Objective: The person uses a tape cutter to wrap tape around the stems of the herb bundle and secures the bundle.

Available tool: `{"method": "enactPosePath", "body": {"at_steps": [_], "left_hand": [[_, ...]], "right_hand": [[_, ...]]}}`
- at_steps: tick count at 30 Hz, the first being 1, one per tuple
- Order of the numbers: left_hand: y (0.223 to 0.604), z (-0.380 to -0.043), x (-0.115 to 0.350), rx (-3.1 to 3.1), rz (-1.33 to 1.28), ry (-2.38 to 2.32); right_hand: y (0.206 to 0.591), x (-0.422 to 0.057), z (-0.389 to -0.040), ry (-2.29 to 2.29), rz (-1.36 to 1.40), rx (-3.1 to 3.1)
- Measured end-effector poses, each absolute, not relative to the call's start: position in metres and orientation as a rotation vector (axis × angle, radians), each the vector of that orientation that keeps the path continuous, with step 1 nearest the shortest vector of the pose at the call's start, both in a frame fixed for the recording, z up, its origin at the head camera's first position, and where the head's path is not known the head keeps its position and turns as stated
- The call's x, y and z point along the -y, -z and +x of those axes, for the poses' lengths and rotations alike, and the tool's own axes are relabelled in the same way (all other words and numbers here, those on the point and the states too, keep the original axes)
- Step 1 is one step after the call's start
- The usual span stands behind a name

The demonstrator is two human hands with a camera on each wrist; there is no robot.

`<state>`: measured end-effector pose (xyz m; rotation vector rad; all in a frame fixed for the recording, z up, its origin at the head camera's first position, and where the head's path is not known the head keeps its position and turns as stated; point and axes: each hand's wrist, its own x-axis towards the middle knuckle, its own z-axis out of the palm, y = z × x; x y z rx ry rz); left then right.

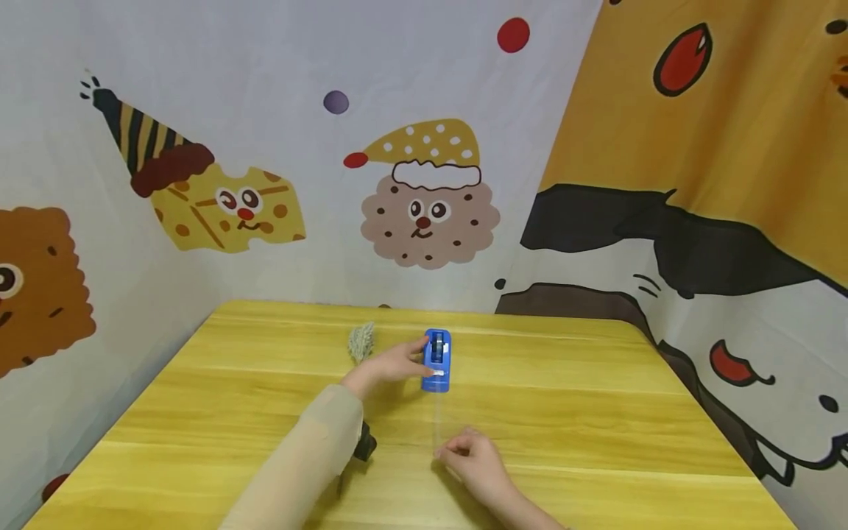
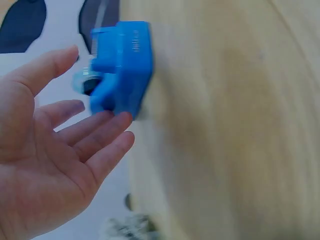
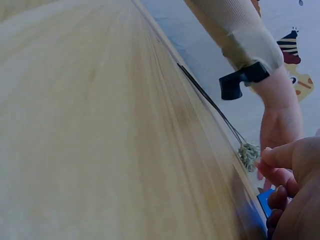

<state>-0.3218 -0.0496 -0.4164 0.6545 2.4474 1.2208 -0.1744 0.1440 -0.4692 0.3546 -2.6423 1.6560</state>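
A blue tape dispenser (image 1: pixel 445 362) stands on the table, with a roll of clear tape in it. My left hand (image 1: pixel 392 362) is at the dispenser's left side, thumb near its front end and fingers toward the back. In the left wrist view the fingers of that hand (image 2: pixel 55 145) are spread and loosely bent beside the dispenser (image 2: pixel 135 65); whether they touch it I cannot tell. A strip of clear tape (image 1: pixel 438 419) runs from the dispenser toward me. Its near end is pinched between the thumb and index finger of my right hand (image 1: pixel 480 467).
A dried grey-green flower sprig (image 1: pixel 361 341) lies left of the dispenser, partly behind my left arm. Its thin dark stems (image 3: pixel 210 100) show in the right wrist view. The wooden table (image 1: pixel 596 412) ends at a patterned cloth (image 1: pixel 424 81) behind and on both sides.
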Motion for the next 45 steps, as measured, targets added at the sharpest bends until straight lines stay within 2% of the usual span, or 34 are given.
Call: {"method": "enactPosePath", "body": {"at_steps": [7, 12, 19, 25, 33, 45], "left_hand": [[0.387, -0.308, 0.076, -2.559, 0.635, -1.218], [0.380, -0.295, 0.106, -2.607, 0.535, -1.305], [0.397, -0.279, 0.139, -2.576, 0.177, -1.540], [0.416, -0.272, 0.151, -2.483, -0.018, -1.666], [0.435, -0.270, 0.156, -2.268, -0.085, -1.773], [0.452, -0.272, 0.157, -2.157, 0.023, -1.790]], "right_hand": [[0.468, -0.144, -0.173, -1.646, 0.368, 2.638], [0.466, -0.144, -0.172, -1.651, 0.360, 2.646], [0.466, -0.144, -0.172, -1.657, 0.338, 2.661], [0.467, -0.144, -0.173, -1.651, 0.335, 2.651], [0.467, -0.143, -0.174, -1.655, 0.332, 2.655], [0.468, -0.142, -0.175, -1.656, 0.315, 2.677]]}}
